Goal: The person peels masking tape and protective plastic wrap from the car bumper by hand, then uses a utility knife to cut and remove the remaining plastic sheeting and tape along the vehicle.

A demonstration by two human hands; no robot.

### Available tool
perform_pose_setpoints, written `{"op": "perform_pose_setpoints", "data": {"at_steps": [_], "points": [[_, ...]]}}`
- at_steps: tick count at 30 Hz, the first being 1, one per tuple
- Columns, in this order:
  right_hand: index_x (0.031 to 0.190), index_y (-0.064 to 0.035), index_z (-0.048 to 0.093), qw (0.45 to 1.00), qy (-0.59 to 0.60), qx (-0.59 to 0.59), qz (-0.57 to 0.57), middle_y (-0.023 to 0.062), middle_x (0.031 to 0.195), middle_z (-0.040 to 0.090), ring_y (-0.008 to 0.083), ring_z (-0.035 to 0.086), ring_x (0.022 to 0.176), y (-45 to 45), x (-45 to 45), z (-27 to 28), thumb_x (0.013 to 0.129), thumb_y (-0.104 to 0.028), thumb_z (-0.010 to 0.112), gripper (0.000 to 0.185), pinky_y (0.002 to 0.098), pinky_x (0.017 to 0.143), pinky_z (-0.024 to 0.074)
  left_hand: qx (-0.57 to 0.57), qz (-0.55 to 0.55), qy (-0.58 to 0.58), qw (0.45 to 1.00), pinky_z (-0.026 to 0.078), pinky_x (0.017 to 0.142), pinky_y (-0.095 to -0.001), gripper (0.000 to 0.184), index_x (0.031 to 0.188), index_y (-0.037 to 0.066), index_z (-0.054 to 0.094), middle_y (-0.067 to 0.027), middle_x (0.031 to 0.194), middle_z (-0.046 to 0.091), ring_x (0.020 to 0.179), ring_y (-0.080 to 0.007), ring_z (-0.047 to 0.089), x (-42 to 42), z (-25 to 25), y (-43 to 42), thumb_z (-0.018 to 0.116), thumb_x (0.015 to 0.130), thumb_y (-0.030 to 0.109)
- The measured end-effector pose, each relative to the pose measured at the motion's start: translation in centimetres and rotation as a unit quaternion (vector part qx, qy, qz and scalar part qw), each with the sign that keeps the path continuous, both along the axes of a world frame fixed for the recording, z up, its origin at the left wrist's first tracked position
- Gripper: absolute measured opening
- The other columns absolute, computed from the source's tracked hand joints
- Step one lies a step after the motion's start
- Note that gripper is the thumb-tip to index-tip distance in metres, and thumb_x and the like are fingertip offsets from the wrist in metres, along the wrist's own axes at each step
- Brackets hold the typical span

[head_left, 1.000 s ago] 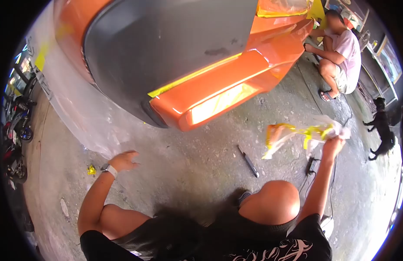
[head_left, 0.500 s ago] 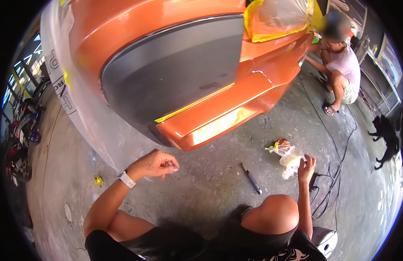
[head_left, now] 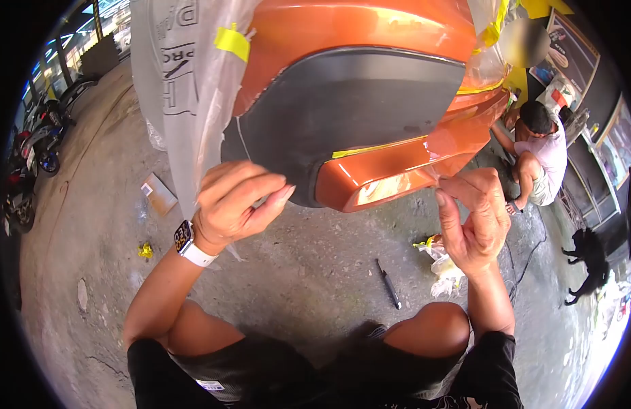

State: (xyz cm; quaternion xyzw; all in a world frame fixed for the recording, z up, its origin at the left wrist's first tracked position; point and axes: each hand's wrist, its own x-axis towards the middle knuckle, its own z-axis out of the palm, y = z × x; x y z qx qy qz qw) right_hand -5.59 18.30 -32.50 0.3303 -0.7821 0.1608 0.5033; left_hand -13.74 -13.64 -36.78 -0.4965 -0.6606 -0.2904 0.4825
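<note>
My left hand [head_left: 235,204], with a watch on the wrist, is raised before the lower end of the clear plastic sheet [head_left: 189,102]. Its thumb and forefinger tips are pressed close; what they hold, if anything, is too small to name. In front of the orange bumper [head_left: 343,180], near its right part, my right hand [head_left: 475,218] makes a pinch, and anything in it cannot be made out. Yellow tape [head_left: 377,147] runs along the edge between the dark panel [head_left: 343,102] and the bumper. Crumpled plastic with yellow tape [head_left: 446,273] lies on the floor below my right hand.
A dark, pen-like tool [head_left: 389,283] lies on the concrete floor. A small yellow scrap [head_left: 145,250] and a flat brown piece [head_left: 159,194] are at left. Another person [head_left: 544,153] squats at right, near a black dog [head_left: 588,262]. Motorcycles [head_left: 46,150] stand far left.
My right hand let go of the crumpled plastic on the floor, then rose to the bumper. My left hand moved up, and its fingers drew together. The view shifted left.
</note>
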Motion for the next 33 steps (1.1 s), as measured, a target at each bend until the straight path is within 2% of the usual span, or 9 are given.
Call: {"op": "perform_pose_setpoints", "data": {"at_steps": [4,12,14,21,23,25,29,31,33], "points": [[0.096,-0.0006,0.068,0.999,-0.001,0.006,0.040,0.0102,0.091,0.066,0.0277,0.064,0.083,-2.3,0.1,0.9,0.073,0.005,0.078,0.025,0.0375,0.071,0.0503,-0.009,0.014,-0.013,1.000,0.050,0.053,-0.0298,0.025,0.090,0.000,0.069,-0.0086,0.084,0.067,0.065,-0.0198,0.065,0.0,1.7,0.7,0.086,0.071,0.000],[0.091,-0.0023,0.068,1.000,-0.021,0.014,0.019,0.0090,0.090,0.067,0.0267,0.064,0.079,-1.5,1.7,0.7,0.074,0.004,0.077,0.020,0.0368,0.069,0.0504,-0.016,-0.005,0.009,1.000,0.052,0.055,-0.0304,0.022,0.088,0.001,0.069,-0.0076,0.084,0.065,0.068,-0.0202,0.065,-1.2,2.1,1.7,0.085,0.072,-0.001],[0.088,-0.0030,0.068,0.991,-0.116,0.039,0.059,0.0070,0.085,0.067,0.0252,0.064,0.077,0.6,1.8,-1.3,0.076,0.002,0.077,0.015,0.0370,0.068,0.0511,-0.013,-0.007,-0.016,1.000,0.053,0.058,-0.0321,0.021,0.091,0.002,0.068,-0.0067,0.085,0.062,0.070,-0.0206,0.064,-1.0,2.1,1.7,0.081,0.075,0.001],[0.082,-0.0037,0.068,0.924,-0.381,-0.017,0.036,0.0106,0.078,0.066,0.0274,0.065,0.068,8.7,1.8,-17.8,0.083,-0.003,0.075,0.006,0.0365,0.059,0.0519,-0.040,0.004,0.016,0.999,0.051,0.054,-0.0314,0.020,0.088,0.003,0.068,-0.0057,0.084,0.063,0.064,-0.0204,0.063,-0.7,3.5,2.4,0.082,0.074,0.002],[0.082,-0.0041,0.068,0.905,-0.423,-0.037,0.040,0.0115,0.078,0.066,0.0279,0.065,0.067,9.3,2.7,-22.4,0.084,-0.004,0.074,0.006,0.0362,0.058,0.0517,-0.088,0.080,0.073,0.990,0.050,0.052,-0.0314,0.020,0.089,0.003,0.069,-0.0052,0.085,0.063,0.063,-0.0196,0.063,0.2,4.6,2.7,0.083,0.074,0.003],[0.083,-0.0023,0.069,0.850,-0.521,-0.081,0.018,0.0091,0.075,0.065,0.0227,0.066,0.074,9.1,3.9,-26.9,0.087,-0.002,0.070,0.004,0.0331,0.063,0.0513,-0.122,0.082,0.112,0.983,0.048,0.050,-0.0297,0.020,0.090,0.003,0.070,-0.0047,0.085,0.063,0.062,-0.0175,0.062,0.8,5.8,3.2,0.082,0.074,0.003],[0.087,-0.0016,0.067,0.768,-0.635,-0.082,0.013,0.0111,0.077,0.064,0.0226,0.066,0.075,8.1,7.8,-37.0,0.089,-0.003,0.068,0.003,0.0316,0.064,0.0511,-0.223,0.159,0.199,0.941,0.045,0.048,-0.0259,0.017,0.088,0.001,0.072,-0.0048,0.084,0.061,0.060,-0.0145,0.059,2.0,7.3,3.7,0.080,0.072,0.002],[0.087,-0.0016,0.067,0.740,-0.666,-0.094,0.019,0.0112,0.077,0.064,0.0228,0.066,0.076,7.3,9.7,-40.4,0.089,-0.003,0.068,0.003,0.0318,0.065,0.0511,-0.272,0.196,0.188,0.923,0.054,0.056,-0.0322,0.027,0.090,0.000,0.071,-0.0080,0.086,0.064,0.065,-0.0216,0.065,2.7,7.6,3.8,0.087,0.068,0.003],[0.088,-0.0016,0.066,0.725,-0.679,-0.114,0.017,0.0113,0.078,0.064,0.0231,0.066,0.076,6.8,11.3,-42.1,0.090,-0.003,0.068,0.003,0.0320,0.065,0.0512,-0.291,0.199,0.186,0.917,0.054,0.057,-0.0325,0.027,0.090,0.000,0.071,-0.0084,0.086,0.064,0.066,-0.0221,0.065,2.9,8.0,4.1,0.087,0.068,0.003]]}}
